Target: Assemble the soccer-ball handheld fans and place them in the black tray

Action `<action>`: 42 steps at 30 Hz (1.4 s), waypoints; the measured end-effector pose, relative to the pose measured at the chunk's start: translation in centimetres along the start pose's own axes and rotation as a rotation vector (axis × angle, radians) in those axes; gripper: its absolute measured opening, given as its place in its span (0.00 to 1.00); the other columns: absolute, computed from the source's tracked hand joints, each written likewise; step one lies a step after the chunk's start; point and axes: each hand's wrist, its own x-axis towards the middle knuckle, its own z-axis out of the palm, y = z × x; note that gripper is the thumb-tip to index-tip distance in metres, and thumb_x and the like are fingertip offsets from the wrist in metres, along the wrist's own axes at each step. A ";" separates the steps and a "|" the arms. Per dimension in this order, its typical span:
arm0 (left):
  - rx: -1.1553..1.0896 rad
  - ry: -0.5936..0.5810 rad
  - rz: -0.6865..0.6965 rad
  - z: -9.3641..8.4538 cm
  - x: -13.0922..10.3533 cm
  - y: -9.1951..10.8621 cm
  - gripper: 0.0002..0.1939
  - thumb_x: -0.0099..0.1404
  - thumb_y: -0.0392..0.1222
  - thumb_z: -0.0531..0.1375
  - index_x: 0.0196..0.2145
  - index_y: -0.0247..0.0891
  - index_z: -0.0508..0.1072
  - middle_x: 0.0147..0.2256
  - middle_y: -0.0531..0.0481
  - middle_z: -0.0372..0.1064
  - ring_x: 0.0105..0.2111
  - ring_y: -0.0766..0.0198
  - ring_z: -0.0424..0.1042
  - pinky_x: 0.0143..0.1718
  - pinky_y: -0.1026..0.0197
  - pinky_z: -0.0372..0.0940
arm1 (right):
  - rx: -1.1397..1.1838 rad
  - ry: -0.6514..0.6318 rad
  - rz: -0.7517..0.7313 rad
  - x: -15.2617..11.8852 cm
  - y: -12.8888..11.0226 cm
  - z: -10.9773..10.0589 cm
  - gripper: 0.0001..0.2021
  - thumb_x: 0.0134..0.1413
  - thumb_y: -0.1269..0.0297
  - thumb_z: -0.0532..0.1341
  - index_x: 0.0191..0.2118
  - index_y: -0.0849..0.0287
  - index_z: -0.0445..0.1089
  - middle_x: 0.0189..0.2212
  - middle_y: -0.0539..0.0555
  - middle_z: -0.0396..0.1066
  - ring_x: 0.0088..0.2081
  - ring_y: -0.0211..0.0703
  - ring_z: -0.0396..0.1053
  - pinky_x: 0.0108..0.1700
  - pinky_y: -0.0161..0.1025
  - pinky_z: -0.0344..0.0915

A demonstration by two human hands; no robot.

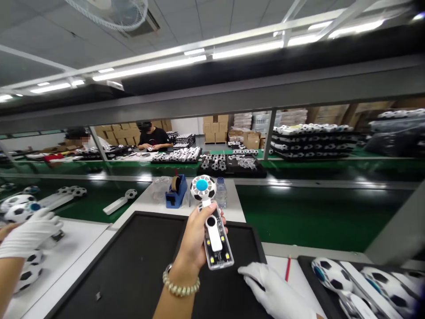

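Note:
My left hand [195,235], ungloved with a beaded bracelet at the wrist, is wrapped round a soccer-ball-headed handheld device [215,243] above the black tray. Its round head has black and white patches and a blue centre, and its clear handle shows a circuit board with yellow-white lights and a white strip. In a white glove, my right hand [272,285] is low over the tray's right edge with its fingers stretched out and apart, holding nothing. The black tray [149,261] lies below both hands, with a small light scrap on it.
A co-worker's gloved hand [33,232] is at the left among soccer-ball pieces. Ahead stand a blue tape dispenser [175,192] and a plastic bottle [221,192]. A red pen [287,268] lies beside a right-hand tray of ball-headed devices [332,274]. Beyond runs a green conveyor [315,212].

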 end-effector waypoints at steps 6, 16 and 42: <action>-0.002 0.031 -0.065 -0.3 0.7 -1.3 0.12 0.58 0.45 0.61 0.36 0.35 0.68 0.25 0.52 0.69 0.23 0.68 0.70 0.25 0.64 0.69 | -0.003 -0.043 0.010 0.3 -0.9 -0.8 0.15 0.61 0.61 0.47 0.48 0.50 0.67 0.42 0.51 0.70 0.44 0.41 0.67 0.49 0.42 0.64; 0.046 -0.018 -0.052 -0.2 0.9 -1.4 0.13 0.57 0.44 0.62 0.38 0.36 0.71 0.26 0.53 0.70 0.25 0.69 0.70 0.26 0.67 0.66 | -0.002 -0.033 0.000 0.3 -0.9 -0.7 0.14 0.61 0.63 0.47 0.47 0.52 0.67 0.41 0.51 0.70 0.43 0.39 0.66 0.49 0.40 0.63; 0.468 -0.446 0.166 0.1 0.4 -1.1 0.17 0.46 0.38 0.68 0.36 0.33 0.76 0.31 0.44 0.73 0.33 0.56 0.71 0.35 0.59 0.66 | 0.475 0.154 0.221 0.7 -1.1 -1.2 0.34 0.51 0.63 0.58 0.62 0.54 0.45 0.53 0.57 0.61 0.51 0.43 0.63 0.54 0.42 0.62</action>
